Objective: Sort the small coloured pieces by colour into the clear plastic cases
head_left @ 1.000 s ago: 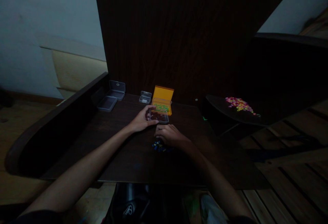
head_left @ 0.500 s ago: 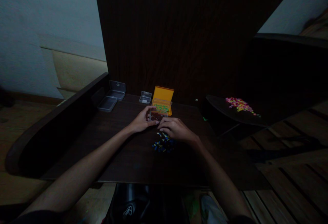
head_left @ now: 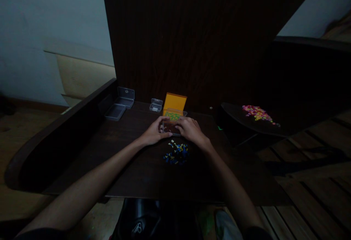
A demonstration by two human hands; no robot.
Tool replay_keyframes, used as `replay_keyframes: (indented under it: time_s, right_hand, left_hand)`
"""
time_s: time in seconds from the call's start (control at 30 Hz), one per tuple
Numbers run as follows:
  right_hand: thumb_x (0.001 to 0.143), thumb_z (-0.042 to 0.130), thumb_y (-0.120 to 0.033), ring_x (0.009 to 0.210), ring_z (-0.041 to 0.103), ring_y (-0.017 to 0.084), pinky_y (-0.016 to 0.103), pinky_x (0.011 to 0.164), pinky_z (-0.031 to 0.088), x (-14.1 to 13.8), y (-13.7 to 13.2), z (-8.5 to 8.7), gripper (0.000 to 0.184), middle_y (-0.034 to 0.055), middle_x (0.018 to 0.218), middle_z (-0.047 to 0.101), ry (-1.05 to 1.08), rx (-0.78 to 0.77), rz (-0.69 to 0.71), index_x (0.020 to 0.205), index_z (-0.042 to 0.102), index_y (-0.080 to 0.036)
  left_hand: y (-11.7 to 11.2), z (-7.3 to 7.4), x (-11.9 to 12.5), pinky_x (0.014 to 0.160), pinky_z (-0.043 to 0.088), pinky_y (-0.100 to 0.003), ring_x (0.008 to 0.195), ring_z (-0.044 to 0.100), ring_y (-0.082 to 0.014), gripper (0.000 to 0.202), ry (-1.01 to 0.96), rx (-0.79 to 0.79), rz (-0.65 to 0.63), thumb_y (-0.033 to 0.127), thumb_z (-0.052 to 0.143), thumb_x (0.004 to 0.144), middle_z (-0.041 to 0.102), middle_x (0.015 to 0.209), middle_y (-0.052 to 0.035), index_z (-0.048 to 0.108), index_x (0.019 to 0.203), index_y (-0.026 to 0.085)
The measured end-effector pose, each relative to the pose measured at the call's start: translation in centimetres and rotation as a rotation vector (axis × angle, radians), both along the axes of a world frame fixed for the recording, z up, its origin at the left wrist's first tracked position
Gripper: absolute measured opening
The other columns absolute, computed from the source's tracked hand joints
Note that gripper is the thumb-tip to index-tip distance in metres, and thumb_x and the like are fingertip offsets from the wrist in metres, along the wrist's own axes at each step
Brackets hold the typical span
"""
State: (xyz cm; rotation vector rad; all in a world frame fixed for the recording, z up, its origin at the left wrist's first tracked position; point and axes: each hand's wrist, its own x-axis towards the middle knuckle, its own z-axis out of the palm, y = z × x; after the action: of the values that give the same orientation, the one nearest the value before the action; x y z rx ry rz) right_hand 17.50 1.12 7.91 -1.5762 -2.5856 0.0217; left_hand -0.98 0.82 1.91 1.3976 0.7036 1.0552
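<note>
My left hand (head_left: 155, 131) grips the left side of a small clear plastic box (head_left: 170, 127), thumb at the front edge and fingers behind. A few small pieces seem to lie inside, too dark to tell. My right hand (head_left: 189, 128) is curled over the right side of the box with fingertips bent together; what they hold, if anything, is hidden. Just in front of the box lies a loose pile of tiny blue and yellow pieces (head_left: 176, 153). Directly behind it stands an open orange box (head_left: 175, 101) with green pieces (head_left: 172, 116) at its front.
Open clear cases (head_left: 115, 112) lie at the back left of the dark wooden table (head_left: 131, 167). A smaller clear case (head_left: 156, 105) stands beside the orange box. On a dark ledge at right is a heap of pink and yellow pieces (head_left: 257, 113). A raised side board (head_left: 63, 130) borders the left.
My right hand has moved away from the pile, up and slightly right over the box, uncovering more of the pieces. The box and left hand have shifted slightly right and nearer.
</note>
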Motion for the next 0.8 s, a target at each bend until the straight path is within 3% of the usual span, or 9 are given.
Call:
replay_keyframes:
  time_s: [0.6, 0.8]
  right_hand:
    - [0.086, 0.056, -0.02, 0.1, 0.06, 0.019, 0.028, 0.083, 0.047, 0.53, -0.05, 0.19, 0.026, 0.0035, 0.111, 0.067, 0.067, 0.032, -0.023, 0.108, 0.069, -0.026]
    - [0.089, 0.05, -0.022, 0.096, 0.06, 0.019, 0.027, 0.077, 0.047, 0.52, -0.23, 0.27, 0.024, 0.0058, 0.108, 0.065, 0.045, 0.064, -0.028, 0.101, 0.071, -0.023]
  left_hand:
    - [0.0, 0.33, -0.02, 0.087, 0.05, -0.04, 0.094, 0.063, -0.0184, 0.068, -0.008, -0.042, 0.018, 0.02, 0.078, 0.064, 0.06, 0.112, -0.0094, 0.043, 0.121, 0.018]
    - [0.04, 0.46, 0.01, 0.087, 0.05, -0.038, 0.095, 0.063, -0.0178, 0.066, -0.032, -0.05, 0.012, 0.017, 0.078, 0.063, 0.061, 0.111, -0.0094, 0.043, 0.12, 0.018]
